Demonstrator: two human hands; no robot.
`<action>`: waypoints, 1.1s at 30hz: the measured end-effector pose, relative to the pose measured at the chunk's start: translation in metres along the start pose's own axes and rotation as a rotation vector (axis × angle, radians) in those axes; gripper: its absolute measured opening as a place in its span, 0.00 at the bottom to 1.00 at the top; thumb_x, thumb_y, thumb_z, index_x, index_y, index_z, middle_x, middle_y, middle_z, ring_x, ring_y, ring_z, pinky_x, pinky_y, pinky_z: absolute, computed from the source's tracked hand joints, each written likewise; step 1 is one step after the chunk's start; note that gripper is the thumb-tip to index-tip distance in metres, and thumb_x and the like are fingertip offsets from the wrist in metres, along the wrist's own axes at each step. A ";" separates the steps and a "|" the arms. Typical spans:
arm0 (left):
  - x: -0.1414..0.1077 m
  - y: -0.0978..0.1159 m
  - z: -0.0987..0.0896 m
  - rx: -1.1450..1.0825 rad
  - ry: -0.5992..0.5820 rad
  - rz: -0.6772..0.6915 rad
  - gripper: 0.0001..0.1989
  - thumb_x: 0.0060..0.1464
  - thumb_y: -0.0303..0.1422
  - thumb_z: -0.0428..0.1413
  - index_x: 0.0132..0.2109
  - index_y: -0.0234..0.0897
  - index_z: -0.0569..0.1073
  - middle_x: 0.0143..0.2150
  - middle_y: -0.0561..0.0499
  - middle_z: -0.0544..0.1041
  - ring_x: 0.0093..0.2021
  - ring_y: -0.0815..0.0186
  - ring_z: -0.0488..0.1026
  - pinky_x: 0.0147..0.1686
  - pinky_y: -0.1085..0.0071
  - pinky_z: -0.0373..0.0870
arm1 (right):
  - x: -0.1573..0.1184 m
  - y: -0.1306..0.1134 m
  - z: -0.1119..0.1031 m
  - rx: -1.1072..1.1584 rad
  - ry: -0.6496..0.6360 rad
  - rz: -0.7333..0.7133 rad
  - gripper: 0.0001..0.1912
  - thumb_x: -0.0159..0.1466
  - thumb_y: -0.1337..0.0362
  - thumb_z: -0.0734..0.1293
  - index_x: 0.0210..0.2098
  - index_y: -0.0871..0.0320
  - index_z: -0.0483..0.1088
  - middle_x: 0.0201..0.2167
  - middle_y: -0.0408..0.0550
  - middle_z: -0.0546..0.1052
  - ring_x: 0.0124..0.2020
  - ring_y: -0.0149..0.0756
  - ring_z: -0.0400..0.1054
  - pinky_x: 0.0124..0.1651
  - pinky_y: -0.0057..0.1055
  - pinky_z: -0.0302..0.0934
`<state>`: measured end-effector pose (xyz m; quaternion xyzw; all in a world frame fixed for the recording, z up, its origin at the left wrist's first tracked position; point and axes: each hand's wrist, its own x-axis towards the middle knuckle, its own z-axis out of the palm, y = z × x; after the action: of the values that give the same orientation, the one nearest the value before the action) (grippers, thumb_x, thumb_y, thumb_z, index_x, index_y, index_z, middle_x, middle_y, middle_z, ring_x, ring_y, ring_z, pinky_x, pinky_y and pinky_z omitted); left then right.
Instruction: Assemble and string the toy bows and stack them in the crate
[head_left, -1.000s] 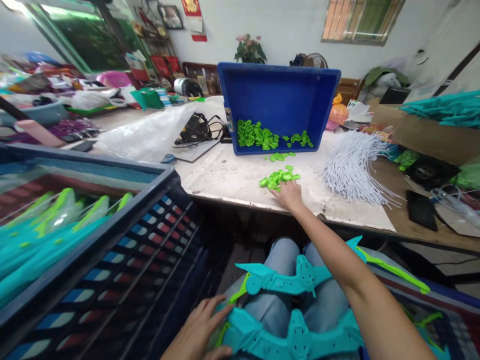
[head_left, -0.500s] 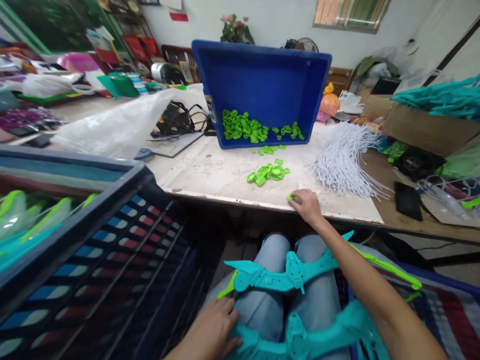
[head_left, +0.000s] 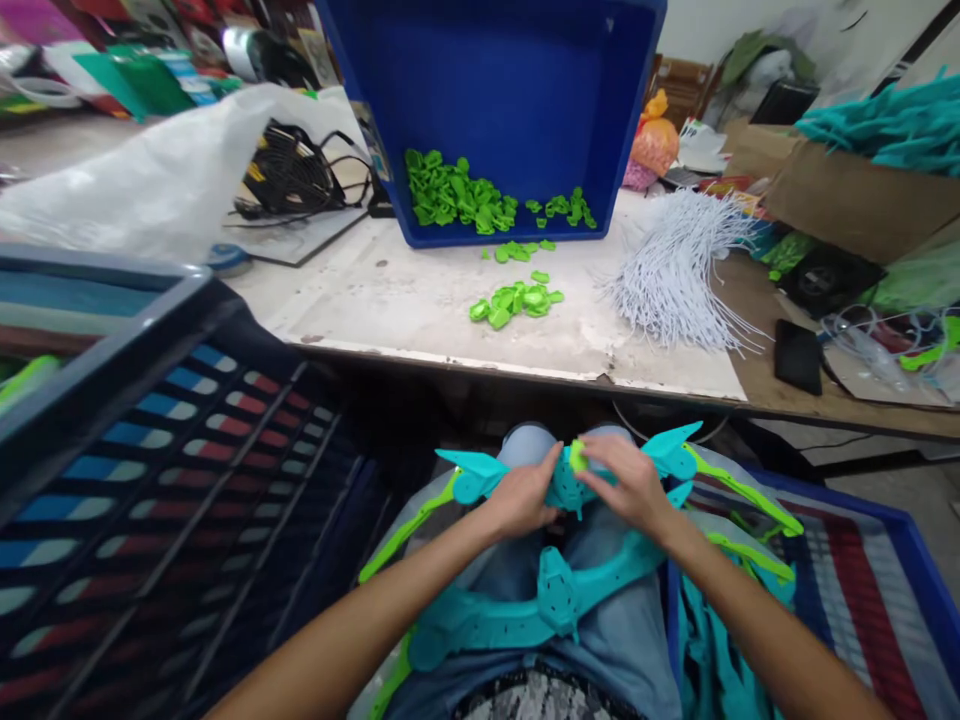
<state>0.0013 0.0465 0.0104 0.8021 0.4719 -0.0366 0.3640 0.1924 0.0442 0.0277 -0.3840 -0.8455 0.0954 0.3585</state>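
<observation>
Across my knees lies a turquoise plastic frame piece (head_left: pixel 480 474) with pointed ends and lime green arms. My left hand (head_left: pixel 523 497) grips it just left of its middle, thumb on top. Between the fingertips of my right hand (head_left: pixel 626 478) is a small lime green plastic part (head_left: pixel 578 456), held at the frame's raised centre; whether it is seated there I cannot tell. A second turquoise frame piece (head_left: pixel 495 622) rests on my lap, nearer to me. Loose lime green parts (head_left: pixel 514 302) lie in a small pile on the table.
A blue bin (head_left: pixel 510 110) tipped on its side on the table (head_left: pixel 337 300) holds more green parts. White ties (head_left: pixel 679 270) lie to its right. A dark crate (head_left: pixel 187 460) stands at my left. At my right, a blue-rimmed container (head_left: pixel 926 560) holds turquoise pieces.
My right hand has come from the table edge to the far frame's centre with the green part. My left hand has moved from the frame's left end to near its middle. The view has tilted down.
</observation>
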 end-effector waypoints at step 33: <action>0.049 -0.032 -0.005 -1.009 -0.074 -0.077 0.24 0.41 0.43 0.65 0.43 0.36 0.68 0.26 0.59 0.66 0.26 0.72 0.64 0.25 0.76 0.57 | -0.011 0.006 0.031 0.140 -0.301 0.604 0.20 0.51 0.64 0.74 0.43 0.55 0.69 0.45 0.50 0.75 0.45 0.42 0.71 0.44 0.37 0.65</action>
<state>0.0018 0.0943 -0.0235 0.5066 0.4469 0.1540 0.7210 0.1793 0.0437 -0.0032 -0.5731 -0.7285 0.3105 0.2107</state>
